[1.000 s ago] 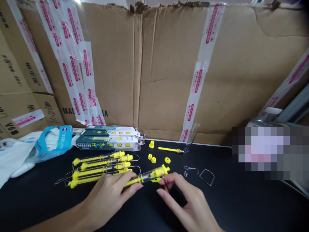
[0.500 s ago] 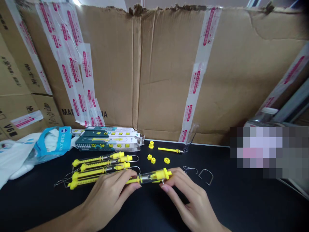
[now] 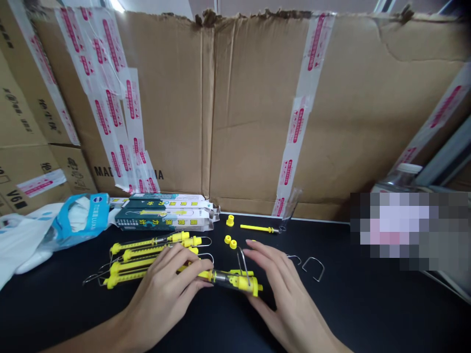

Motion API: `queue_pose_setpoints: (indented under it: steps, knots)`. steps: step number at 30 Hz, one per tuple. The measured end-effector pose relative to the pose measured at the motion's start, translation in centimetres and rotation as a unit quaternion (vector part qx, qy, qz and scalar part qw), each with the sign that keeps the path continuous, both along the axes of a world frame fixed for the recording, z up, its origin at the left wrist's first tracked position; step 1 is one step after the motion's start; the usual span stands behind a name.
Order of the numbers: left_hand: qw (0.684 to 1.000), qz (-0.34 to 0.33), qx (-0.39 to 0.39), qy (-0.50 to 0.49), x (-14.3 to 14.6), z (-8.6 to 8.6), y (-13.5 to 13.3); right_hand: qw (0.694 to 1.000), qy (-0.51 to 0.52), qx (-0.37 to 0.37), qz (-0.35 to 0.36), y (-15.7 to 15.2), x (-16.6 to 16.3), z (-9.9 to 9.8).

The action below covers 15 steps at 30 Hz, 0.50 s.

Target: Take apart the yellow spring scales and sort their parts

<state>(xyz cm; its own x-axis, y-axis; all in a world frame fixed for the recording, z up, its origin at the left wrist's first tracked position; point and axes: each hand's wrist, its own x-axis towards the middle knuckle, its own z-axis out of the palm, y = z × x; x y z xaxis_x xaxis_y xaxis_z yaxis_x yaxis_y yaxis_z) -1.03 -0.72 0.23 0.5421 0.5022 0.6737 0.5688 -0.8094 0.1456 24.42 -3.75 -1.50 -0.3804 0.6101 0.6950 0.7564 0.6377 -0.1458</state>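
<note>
My left hand (image 3: 165, 289) is closed around a tubular spring scale (image 3: 222, 278), which has a clear barrel, a metal spring inside and a yellow end cap. A bent wire handle (image 3: 242, 261) stands up from that cap. My right hand (image 3: 283, 284) is around the cap end with its fingers apart. Its index fingertip is close to the top of the wire, and its thumb is low beside the cap; whether either touches cannot be made out. Behind my left hand lie several similar spring scales (image 3: 147, 243), partly covered by it.
Small yellow caps (image 3: 230, 220) and a yellow rod (image 3: 257, 228) lie behind my hands, near a clear tube (image 3: 291, 208). Loose wire handles (image 3: 314, 268) lie to the right. Printed boxes (image 3: 164, 219) and a blue-white packet (image 3: 83, 215) stand before the cardboard wall (image 3: 250, 122).
The cap end of the spring scale has dipped toward me. Its wire handle now stands upright, and my right fingers have spread from their pinch on the wire.
</note>
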Motion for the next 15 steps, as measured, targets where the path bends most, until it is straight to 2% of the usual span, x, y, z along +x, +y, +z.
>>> queue_pose_setpoints:
  steps: [5, 15]
  knots:
    - [1.0, 0.004, 0.004, 0.003, 0.0, -0.1, 0.1, 0.994, -0.076, 0.069, -0.021, -0.1, 0.0, 0.9]
    - [0.999, 0.031, 0.008, -0.008, 0.1, 0.1, 0.1, 0.992, -0.088, 0.086, -0.007, 0.2, 0.1, 1.1]
